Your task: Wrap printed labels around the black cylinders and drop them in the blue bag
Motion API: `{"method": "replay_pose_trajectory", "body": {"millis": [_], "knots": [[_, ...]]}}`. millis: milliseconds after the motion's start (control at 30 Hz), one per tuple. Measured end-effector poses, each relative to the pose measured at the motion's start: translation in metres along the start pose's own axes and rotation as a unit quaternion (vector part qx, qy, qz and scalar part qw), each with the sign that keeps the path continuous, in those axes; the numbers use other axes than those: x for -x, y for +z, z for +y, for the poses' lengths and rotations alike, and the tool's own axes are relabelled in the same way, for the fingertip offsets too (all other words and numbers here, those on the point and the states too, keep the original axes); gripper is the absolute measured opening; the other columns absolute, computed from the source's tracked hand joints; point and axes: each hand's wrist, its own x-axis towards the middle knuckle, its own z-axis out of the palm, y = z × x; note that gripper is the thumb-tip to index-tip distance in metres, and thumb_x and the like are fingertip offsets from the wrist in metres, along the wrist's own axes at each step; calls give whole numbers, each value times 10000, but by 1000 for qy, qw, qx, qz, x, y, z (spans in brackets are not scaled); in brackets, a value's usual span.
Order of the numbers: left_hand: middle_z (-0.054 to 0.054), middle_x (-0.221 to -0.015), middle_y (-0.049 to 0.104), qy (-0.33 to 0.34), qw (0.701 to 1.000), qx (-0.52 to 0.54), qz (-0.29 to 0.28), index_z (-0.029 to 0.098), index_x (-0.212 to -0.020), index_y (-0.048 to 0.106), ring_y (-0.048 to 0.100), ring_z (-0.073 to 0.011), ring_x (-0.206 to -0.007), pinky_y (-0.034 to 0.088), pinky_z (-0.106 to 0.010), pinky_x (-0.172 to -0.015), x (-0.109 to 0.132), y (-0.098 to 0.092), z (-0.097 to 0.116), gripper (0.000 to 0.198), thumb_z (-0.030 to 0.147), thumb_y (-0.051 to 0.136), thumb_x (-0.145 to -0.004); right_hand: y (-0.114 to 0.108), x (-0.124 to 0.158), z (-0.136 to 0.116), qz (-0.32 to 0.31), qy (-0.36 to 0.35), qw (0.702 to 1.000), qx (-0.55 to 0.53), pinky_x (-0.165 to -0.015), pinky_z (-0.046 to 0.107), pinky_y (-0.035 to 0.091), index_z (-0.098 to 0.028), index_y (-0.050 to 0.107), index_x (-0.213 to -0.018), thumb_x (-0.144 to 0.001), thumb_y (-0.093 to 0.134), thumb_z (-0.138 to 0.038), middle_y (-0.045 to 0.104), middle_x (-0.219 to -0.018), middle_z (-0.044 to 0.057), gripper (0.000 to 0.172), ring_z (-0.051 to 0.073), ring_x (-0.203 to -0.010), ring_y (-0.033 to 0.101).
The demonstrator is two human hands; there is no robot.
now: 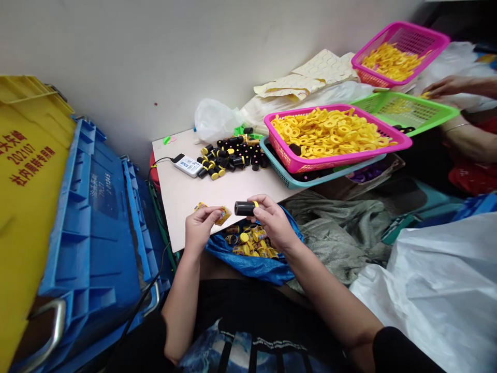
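Note:
My right hand (272, 217) pinches a small black cylinder with a yellow end (245, 208), held sideways above my lap. My left hand (200, 225) is closed on a small yellow printed label or wrapper (223, 215), just left of the cylinder. Below both hands a blue plastic bag (252, 264) lies open on my lap, holding several wrapped yellow and black cylinders (250, 241). On the pale board (186, 197) ahead lies a pile of bare black cylinders with yellow ends (231, 155).
A white device with a cable (188, 166) lies left of the pile. Pink baskets of yellow rings (330, 134) (396, 52) and a green basket (407, 109) stand at right, where another person's hand (446, 85) reaches. Blue and yellow crates (89, 217) fill the left; white bags (438, 290) lie at right.

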Motion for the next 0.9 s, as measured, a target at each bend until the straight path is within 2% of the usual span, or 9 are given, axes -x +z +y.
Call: {"method": "replay_pose_trajectory", "body": {"millis": [100, 267, 367, 500, 567, 667, 733, 833, 900], "knots": [[-64, -737, 748, 19, 1000, 5, -18, 180, -724, 761, 679, -196, -682, 563, -324, -650, 5, 3, 2, 285, 446, 777, -623, 2, -1, -11, -30, 0, 999, 11, -644, 255, 434, -213, 601, -988, -755, 662, -414, 573, -778, -4, 313, 114, -648, 526], [-64, -758, 754, 14, 999, -3, -45, 197, -770, 775, 673, -185, -641, 555, -302, -599, 8, 5, 1, 310, 476, 767, -635, 1, -2, -10, -62, 9, 996, 68, -630, 267, 436, -205, 590, -1001, -772, 634, -446, 560, -720, -9, 336, 126, -635, 518], [-68, -782, 757, 3, 999, 5, -38, 205, -764, 776, 687, -191, -690, 559, -298, -642, 10, 6, -2, 294, 472, 766, -642, -2, 0, -7, -85, -6, 989, 121, -663, 280, 449, -209, 579, -1021, -797, 615, -422, 602, -788, 9, 311, 142, -697, 553], [-78, -803, 757, -25, 999, 16, -41, 191, -776, 774, 697, -208, -729, 567, -327, -704, 11, 8, -3, 298, 452, 779, -633, -7, 2, -6, -79, -49, 974, 207, -712, 305, 460, -217, 592, -1074, -815, 614, -368, 627, -864, 24, 301, 159, -765, 580], [-81, -837, 757, -34, 998, 26, -55, 186, -805, 771, 699, -219, -763, 567, -345, -737, 11, 8, 1, 312, 433, 794, -615, -7, 3, -5, -83, -58, 971, 216, -720, 308, 465, -223, 601, -1076, -803, 638, -355, 633, -887, 28, 306, 165, -790, 586], [-78, -903, 753, -36, 993, 30, -109, 192, -850, 764, 694, -236, -852, 555, -356, -795, 11, 11, 9, 357, 341, 847, -537, -6, 3, 1, -104, -54, 979, 170, -754, 306, 475, -235, 611, -1058, -751, 703, -379, 621, -974, 39, 352, 182, -898, 582], [-67, -906, 750, -34, 991, 33, -128, 198, -853, 758, 688, -231, -868, 548, -346, -803, 12, 14, 11, 372, 286, 859, -505, -3, 4, 9, -124, -22, 989, 83, -756, 304, 487, -245, 589, -1086, -747, 694, -463, 594, -1034, 48, 417, 185, -945, 569], [-52, -869, 743, -42, 990, 45, -126, 195, -833, 748, 682, -210, -825, 550, -320, -755, 15, 18, 9, 352, 276, 852, -507, 4, 6, 22, -137, 61, 986, -73, -684, 290, 513, -261, 525, -1088, -777, 615, -573, 561, -1017, 40, 449, 159, -857, 570], [-53, -864, 737, -52, 989, 49, -127, 188, -830, 741, 675, -203, -814, 547, -308, -735, 17, 19, 4, 354, 280, 849, -506, 8, 6, 27, -125, 97, 979, -127, -678, 288, 527, -265, 504, -1032, -756, 644, -572, 543, -985, 20, 436, 140, -807, 566]]}}
